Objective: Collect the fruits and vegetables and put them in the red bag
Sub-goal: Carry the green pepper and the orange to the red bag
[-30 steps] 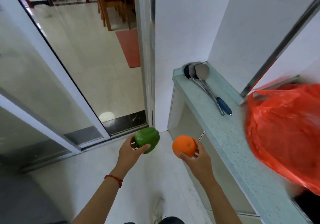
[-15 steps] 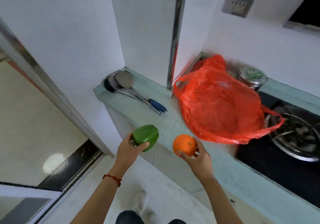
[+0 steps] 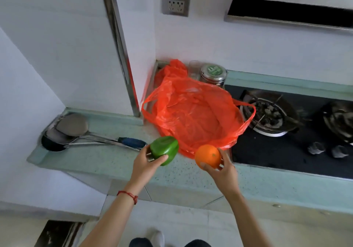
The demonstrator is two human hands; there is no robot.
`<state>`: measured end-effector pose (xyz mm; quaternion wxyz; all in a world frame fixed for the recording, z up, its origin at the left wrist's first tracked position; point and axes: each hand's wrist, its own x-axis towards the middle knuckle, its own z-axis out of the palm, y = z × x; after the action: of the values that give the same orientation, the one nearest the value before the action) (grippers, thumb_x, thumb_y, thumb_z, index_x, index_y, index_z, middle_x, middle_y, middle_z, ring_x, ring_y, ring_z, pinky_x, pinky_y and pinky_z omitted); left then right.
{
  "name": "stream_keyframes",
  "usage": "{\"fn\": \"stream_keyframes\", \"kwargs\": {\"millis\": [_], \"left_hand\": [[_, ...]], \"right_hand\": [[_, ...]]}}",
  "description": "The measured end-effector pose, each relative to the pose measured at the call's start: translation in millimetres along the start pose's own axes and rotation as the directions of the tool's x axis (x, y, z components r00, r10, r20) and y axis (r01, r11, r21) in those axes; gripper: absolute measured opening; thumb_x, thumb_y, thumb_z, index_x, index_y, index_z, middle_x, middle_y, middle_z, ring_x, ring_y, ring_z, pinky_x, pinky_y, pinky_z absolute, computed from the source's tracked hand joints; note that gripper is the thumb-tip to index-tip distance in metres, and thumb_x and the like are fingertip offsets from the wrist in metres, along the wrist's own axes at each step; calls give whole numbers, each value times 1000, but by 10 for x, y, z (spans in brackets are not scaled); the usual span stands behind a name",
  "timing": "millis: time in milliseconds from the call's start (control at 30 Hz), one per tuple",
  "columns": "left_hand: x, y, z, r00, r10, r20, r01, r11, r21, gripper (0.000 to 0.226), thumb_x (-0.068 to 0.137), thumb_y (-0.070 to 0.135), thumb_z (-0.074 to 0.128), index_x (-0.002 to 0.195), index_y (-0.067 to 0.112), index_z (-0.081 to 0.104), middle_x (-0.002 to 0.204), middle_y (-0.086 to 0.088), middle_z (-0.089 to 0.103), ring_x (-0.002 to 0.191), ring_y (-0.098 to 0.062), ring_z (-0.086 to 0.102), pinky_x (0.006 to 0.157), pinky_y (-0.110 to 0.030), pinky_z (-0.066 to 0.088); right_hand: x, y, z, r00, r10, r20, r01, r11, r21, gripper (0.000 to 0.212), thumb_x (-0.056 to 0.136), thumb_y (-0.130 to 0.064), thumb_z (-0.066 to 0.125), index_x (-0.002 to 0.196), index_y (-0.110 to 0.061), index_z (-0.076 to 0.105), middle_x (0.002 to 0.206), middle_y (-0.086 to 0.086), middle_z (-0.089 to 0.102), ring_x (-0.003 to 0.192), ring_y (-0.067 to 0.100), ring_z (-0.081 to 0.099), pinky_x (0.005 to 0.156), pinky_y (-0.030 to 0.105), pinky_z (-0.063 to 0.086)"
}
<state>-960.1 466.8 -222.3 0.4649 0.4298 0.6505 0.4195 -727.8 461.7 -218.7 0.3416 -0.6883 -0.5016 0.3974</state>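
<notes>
A red plastic bag (image 3: 193, 111) lies slumped on the pale green countertop (image 3: 107, 161), in the corner beside the stove, its handles spread to both sides. My left hand (image 3: 147, 162) holds a green bell pepper (image 3: 164, 149) just in front of the bag's near left edge. My right hand (image 3: 221, 170) grips an orange (image 3: 207, 156) from below, close to the bag's near right edge. Both fruits hover above the counter's front part, outside the bag.
Metal ladles with a blue handle (image 3: 131, 142) lie on the counter's left end. A steel canister (image 3: 213, 73) and a glass (image 3: 193, 69) stand behind the bag. A black gas stove (image 3: 271, 113) sits to the right, a wall socket (image 3: 175, 4) above.
The view has swung right from the doorway to face the counter. Both hands, still holding the pepper and the orange, now sit close to the red bag's front edge.
</notes>
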Motion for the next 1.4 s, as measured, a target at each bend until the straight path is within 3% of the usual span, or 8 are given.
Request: {"fn": "stream_keyframes", "kwargs": {"millis": [167, 333, 733, 1000, 1100, 1167, 1233, 1400], "left_hand": [[314, 70, 77, 996, 28, 84, -31, 999, 35, 81, 48, 59, 69, 115, 17, 54, 104, 4, 62, 96, -9, 59, 72, -16, 45], [664, 241, 322, 992, 16, 125, -22, 999, 49, 55, 66, 37, 78, 111, 20, 53, 99, 8, 61, 93, -5, 57, 68, -12, 42], [1736, 556, 1038, 998, -63, 3, 63, 993, 99, 80, 44, 57, 71, 110, 14, 58, 104, -5, 66, 96, -19, 63, 85, -36, 52], [2335, 596, 1350, 997, -76, -15, 77, 980, 186, 91, 42, 63, 67, 116, 11, 56, 111, -9, 66, 102, -23, 62, 90, -40, 49], [2516, 614, 1426, 998, -69, -16, 70, 976, 206, 79, 52, 52, 76, 116, 10, 55, 111, -9, 65, 101, -22, 62, 83, -25, 49], [2625, 618, 1480, 997, -73, -7, 73, 979, 191, 63, 64, 27, 82, 116, 5, 55, 107, -8, 64, 95, -18, 61, 64, -5, 44], [2678, 636, 1537, 998, -66, -3, 65, 983, 173, 58, 68, 14, 79, 118, 1, 53, 104, -7, 59, 85, -11, 57, 53, 1, 40], [2776, 585, 1608, 999, -50, 21, 46, 986, 158, 57, 71, 11, 76, 121, 0, 51, 102, -4, 54, 70, 10, 45, 52, 2, 39]], "right_hand": [[172, -102, -7, 999, 8, -39, -8, 1000, 6, 82, 66, -34, 81, 136, -24, 38, 125, 1, 50, 111, 22, 53, 93, 40, 49], [534, -180, -100, 998, 18, -67, -17, 1000, 9, 83, 67, -35, 80, 138, -24, 37, 133, 6, 48, 117, 23, 51, 96, 40, 47], [1805, -250, -257, 1000, -9, -13, 8, 1000, -29, 80, 70, -37, 78, 138, -20, 37, 139, 5, 47, 125, 20, 44, 103, 33, 38], [2499, -265, -106, 999, 34, -36, -36, 998, -48, 82, 72, -37, 76, 140, -19, 34, 142, 5, 43, 128, 21, 43, 103, 33, 36], [2711, -265, -56, 997, 46, -61, -50, 996, -75, 83, 72, -38, 76, 140, -18, 33, 142, 6, 43, 129, 23, 41, 104, 35, 35], [2820, -268, -26, 996, 54, -69, -60, 994, -91, 83, 72, -39, 75, 141, -18, 33, 142, 6, 43, 130, 23, 41, 105, 34, 34], [2909, -263, 5, 996, 59, -73, -66, 993, -93, 83, 72, -40, 75, 140, -19, 33, 141, 6, 44, 129, 23, 42, 105, 35, 35], [3040, -227, 102, 995, 86, -55, -91, 990, -109, 85, 72, -42, 75, 141, -19, 31, 140, 6, 45, 127, 23, 44, 105, 37, 39]]}}
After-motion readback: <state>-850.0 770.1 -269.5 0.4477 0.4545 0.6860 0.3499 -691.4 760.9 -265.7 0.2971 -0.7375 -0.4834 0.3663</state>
